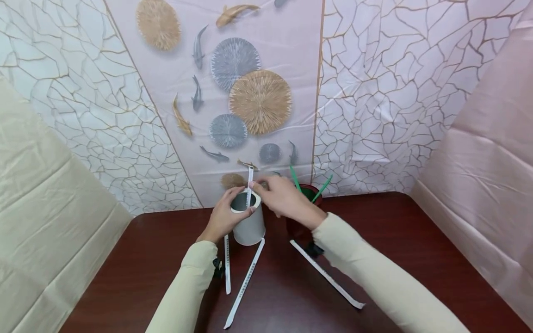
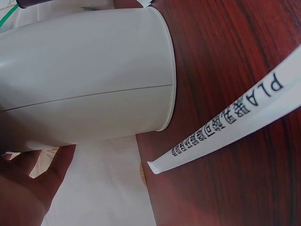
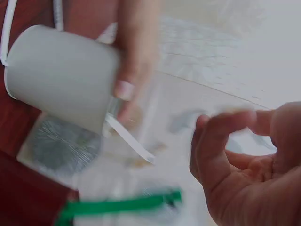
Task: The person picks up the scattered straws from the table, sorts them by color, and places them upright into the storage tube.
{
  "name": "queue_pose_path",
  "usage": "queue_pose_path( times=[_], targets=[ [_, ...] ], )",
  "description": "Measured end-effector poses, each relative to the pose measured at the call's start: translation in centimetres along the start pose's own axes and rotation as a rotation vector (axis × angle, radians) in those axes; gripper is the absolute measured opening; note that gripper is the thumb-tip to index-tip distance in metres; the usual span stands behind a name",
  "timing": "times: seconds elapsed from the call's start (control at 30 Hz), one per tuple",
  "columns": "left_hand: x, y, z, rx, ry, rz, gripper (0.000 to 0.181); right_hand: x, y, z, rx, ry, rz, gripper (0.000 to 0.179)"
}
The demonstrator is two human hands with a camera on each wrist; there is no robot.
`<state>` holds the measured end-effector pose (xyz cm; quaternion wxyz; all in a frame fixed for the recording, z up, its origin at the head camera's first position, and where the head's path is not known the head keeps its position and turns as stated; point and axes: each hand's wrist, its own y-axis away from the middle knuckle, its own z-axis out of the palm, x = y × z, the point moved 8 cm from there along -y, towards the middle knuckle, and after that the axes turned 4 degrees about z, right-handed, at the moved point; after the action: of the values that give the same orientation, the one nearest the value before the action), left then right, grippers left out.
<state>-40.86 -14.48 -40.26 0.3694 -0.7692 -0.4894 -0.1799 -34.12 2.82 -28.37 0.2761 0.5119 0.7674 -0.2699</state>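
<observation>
A light grey canister [image 1: 250, 229] stands upright on the table, and my left hand [image 1: 222, 217] grips it by the rim. In the left wrist view, fingers of the left hand [image 2: 28, 188] curl at the canister's far end. A white paper-wrapped straw [image 1: 250, 175] pokes up out of the canister, leaning in its opening. My right hand [image 1: 281, 196] is beside that straw in the head view. In the right wrist view the right hand [image 3: 240, 165] is loosely curled and blurred, apart from the wrapped straw [image 3: 131, 143], with nothing visible held.
A dark red cup [image 1: 293, 226] with green straws [image 1: 322, 188] stands right of the canister, partly behind the right forearm. Several more wrapped straws lie on the brown table, one on the right [image 1: 326, 275] and one in front [image 1: 244, 284]. Patterned cloth [image 1: 266, 92] hangs behind.
</observation>
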Motion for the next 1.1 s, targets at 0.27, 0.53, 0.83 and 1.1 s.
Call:
queue_pose_path(
  times=[0.27,0.53,0.83,1.1],
  targets=[
    [0.4,-0.1,-0.4,0.000,-0.007,0.008,0.080,5.4,5.0,-7.2,0.015,-0.111,0.115,0.040],
    [1.0,0.0,-0.6,-0.007,-0.042,0.059,0.080,15.6,8.1,-9.2,0.025,-0.017,0.273,0.041],
    [1.3,-0.2,-0.1,-0.052,-0.141,0.057,0.082,24.1,9.5,-5.0,-0.121,0.150,0.410,0.034],
    [1.1,-0.4,0.0,-0.081,-0.192,0.005,0.085,26.3,8.6,-3.1,-0.062,0.292,0.430,0.050]
  ],
)
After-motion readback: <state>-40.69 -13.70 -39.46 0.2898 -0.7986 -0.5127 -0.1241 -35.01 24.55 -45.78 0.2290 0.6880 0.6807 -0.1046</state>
